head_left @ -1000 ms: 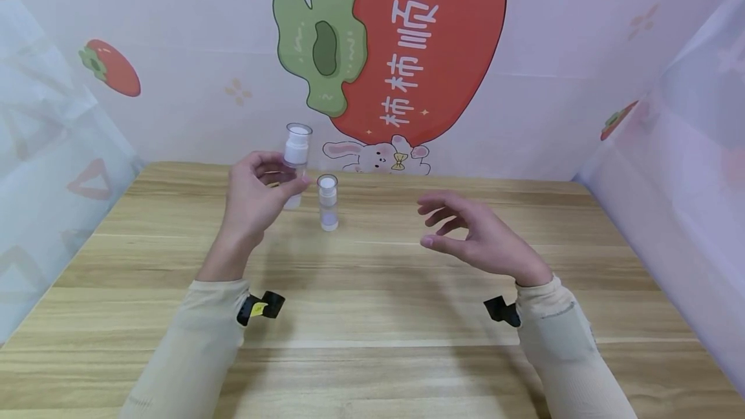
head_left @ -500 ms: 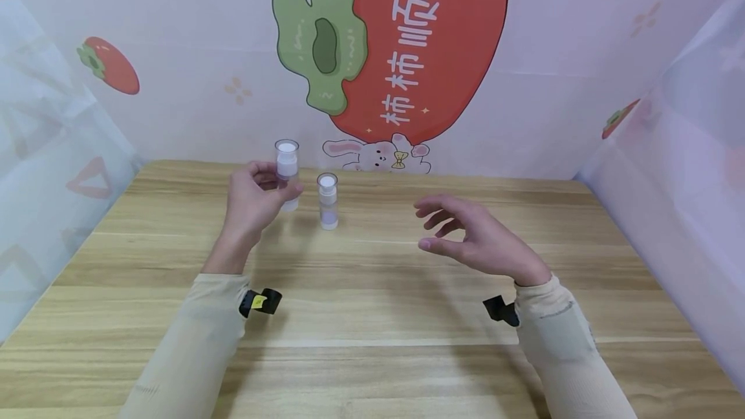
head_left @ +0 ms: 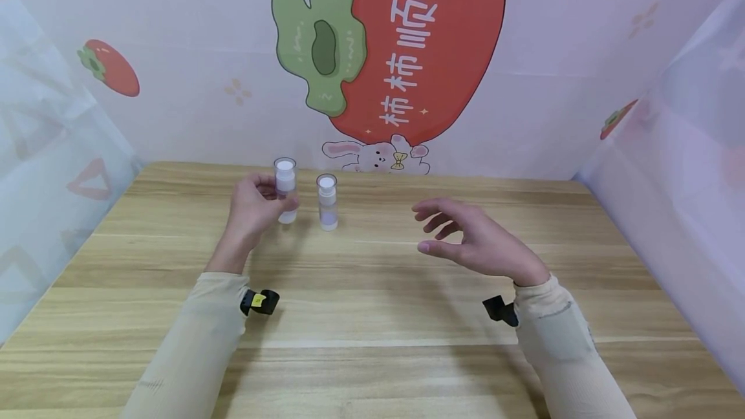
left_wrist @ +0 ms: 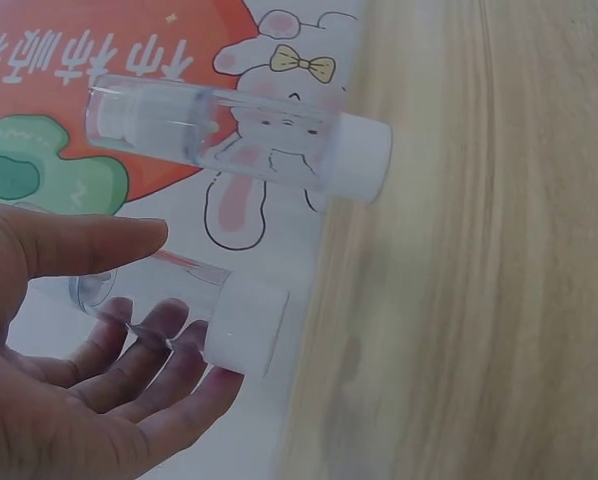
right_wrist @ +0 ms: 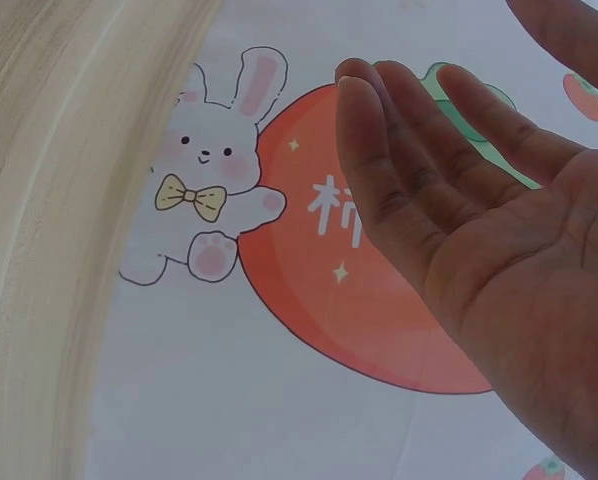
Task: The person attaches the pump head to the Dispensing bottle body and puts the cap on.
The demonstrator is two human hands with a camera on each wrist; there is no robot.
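My left hand [head_left: 251, 209] holds a clear pump bottle [head_left: 285, 178] with a white pump and white base, upright, between thumb and fingers. In the left wrist view the fingers [left_wrist: 169, 390] curve along the bottle's side near its white base [left_wrist: 247, 325]. Whether that base touches the tabletop I cannot tell. Just to the right, a second, similar pump bottle [head_left: 328, 202] stands upright on the table, a small gap apart. Off to the right, my right hand [head_left: 474, 238] hovers over the table with loosely bent fingers, holding nothing; the right wrist view shows its bare palm [right_wrist: 539, 270].
The wooden table [head_left: 372, 315] ends at the back against an upright printed cloth [head_left: 192, 11] with a large red persimmon and a rabbit. More pale cloth [head_left: 41, 167] borders the left side, and another sheet [head_left: 698, 167] the right.
My left hand has lowered the held pump bottle and brought it slightly left, toward the table beside the other bottle. My right hand has barely shifted; the standing bottle has stayed put.
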